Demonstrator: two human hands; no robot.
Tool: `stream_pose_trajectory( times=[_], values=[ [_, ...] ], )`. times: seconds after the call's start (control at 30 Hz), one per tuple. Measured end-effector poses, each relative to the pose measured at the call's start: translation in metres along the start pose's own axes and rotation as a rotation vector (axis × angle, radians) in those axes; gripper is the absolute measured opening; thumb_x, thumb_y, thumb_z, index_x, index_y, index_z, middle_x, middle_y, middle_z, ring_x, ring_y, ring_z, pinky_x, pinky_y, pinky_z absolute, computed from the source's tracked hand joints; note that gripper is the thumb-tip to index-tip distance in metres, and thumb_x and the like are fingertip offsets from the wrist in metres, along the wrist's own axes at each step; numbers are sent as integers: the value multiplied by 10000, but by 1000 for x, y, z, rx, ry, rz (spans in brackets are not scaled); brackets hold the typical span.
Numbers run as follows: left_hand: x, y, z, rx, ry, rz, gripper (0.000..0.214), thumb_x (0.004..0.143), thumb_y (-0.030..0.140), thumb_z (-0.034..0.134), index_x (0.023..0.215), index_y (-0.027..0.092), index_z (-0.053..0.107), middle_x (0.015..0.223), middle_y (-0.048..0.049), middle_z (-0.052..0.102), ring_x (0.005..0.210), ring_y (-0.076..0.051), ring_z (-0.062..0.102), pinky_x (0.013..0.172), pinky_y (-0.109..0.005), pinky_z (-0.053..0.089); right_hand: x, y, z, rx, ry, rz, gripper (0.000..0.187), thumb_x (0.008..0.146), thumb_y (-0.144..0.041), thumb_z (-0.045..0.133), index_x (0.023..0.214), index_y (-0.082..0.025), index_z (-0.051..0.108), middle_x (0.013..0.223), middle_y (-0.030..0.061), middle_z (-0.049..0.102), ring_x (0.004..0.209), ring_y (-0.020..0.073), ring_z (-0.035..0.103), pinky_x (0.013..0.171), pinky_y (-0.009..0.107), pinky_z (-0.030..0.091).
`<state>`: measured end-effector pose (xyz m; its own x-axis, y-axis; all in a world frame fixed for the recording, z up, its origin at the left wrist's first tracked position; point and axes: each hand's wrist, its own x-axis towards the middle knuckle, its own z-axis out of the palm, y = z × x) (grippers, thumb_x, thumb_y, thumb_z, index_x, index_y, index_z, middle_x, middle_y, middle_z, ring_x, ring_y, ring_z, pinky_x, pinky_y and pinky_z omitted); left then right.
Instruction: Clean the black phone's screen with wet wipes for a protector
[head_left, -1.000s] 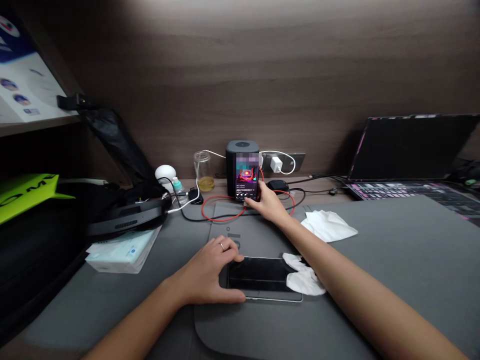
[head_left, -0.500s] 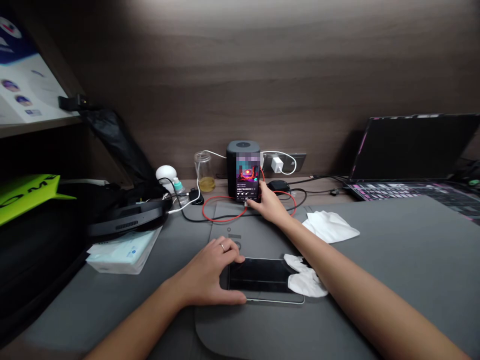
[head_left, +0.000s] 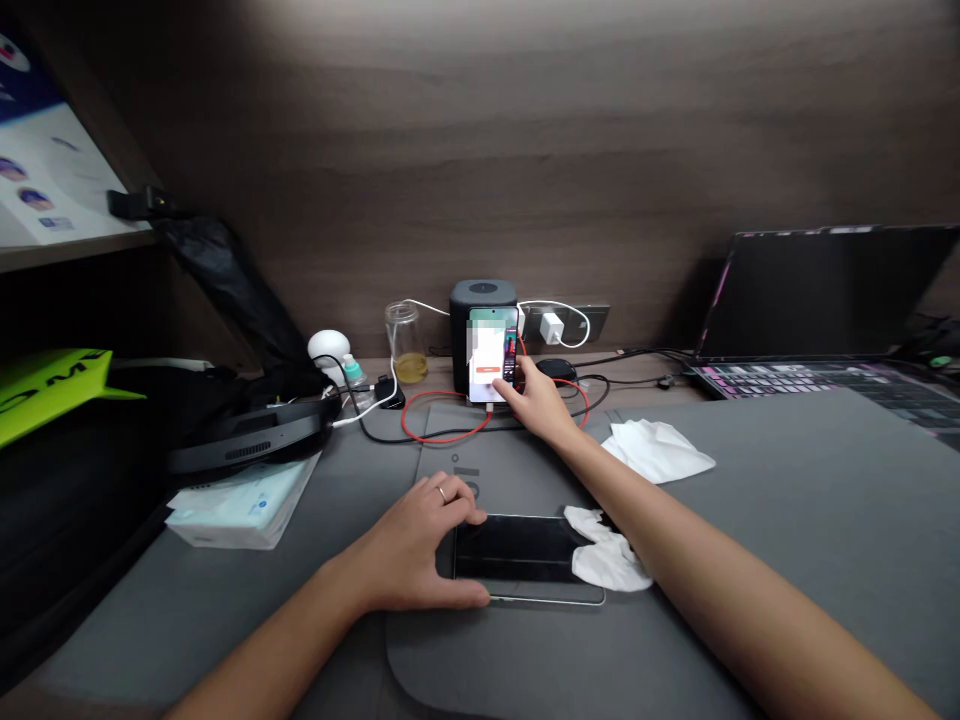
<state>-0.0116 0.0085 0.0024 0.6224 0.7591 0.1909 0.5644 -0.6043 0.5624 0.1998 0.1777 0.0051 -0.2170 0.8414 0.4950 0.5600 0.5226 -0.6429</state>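
A lit smartphone stands upright against a dark cylindrical speaker, a cable plugged into its bottom edge. My right hand closes around its lower right side, thumb on the screen and the other fingers partly hidden. In front of me a second phone, dark-screened, lies flat on the grey mat. My left hand spans its left end, thumb at the near edge and fingers at the far edge. Crumpled white tissue overlaps that phone's right end.
Another tissue lies beyond my right forearm. An open laptop stands at the right. Red cable loops before the speaker, near a glass jar. At left are a tissue pack and a black bag.
The upright phone's screen has gone from a dark, colourful picture to a bright page with a white panel. My right thumb has moved up onto the screen. My left hand stays in place.
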Motion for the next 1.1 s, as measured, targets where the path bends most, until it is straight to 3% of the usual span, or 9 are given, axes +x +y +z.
stream_pose_trajectory(
  times=[0.1,0.27,0.67,1.1],
  values=[
    [0,0,0,6,-1,-2,514,715,462,837,1089,205,594,1142,-61,584,1036,-255,537,940,-417,459,0,1,-1,0,21,1,291,908,-391,532,1087,-170,591,942,96,700,834,254,643,765,364,483],
    [-1,0,0,-1,5,2,515,710,439,845,1091,205,590,1139,-59,585,1042,-251,537,949,-407,456,-2,0,-3,21,44,-6,296,949,-379,425,1048,-183,624,1014,104,709,895,258,646,822,371,480],
    [-1,1,0,-2,14,9,519,721,468,827,1104,210,589,1137,-65,587,1042,-259,538,946,-417,458,3,1,0,12,56,46,330,861,-472,603,1027,-189,573,999,106,718,833,270,658,711,350,474],
    [1,2,-2,-5,12,3,511,722,470,826,1094,207,595,1129,-63,589,1041,-255,540,951,-412,454,3,-6,-1,51,22,1,368,904,-406,596,1203,-193,573,1090,100,732,904,263,682,798,364,512]
  ],
)
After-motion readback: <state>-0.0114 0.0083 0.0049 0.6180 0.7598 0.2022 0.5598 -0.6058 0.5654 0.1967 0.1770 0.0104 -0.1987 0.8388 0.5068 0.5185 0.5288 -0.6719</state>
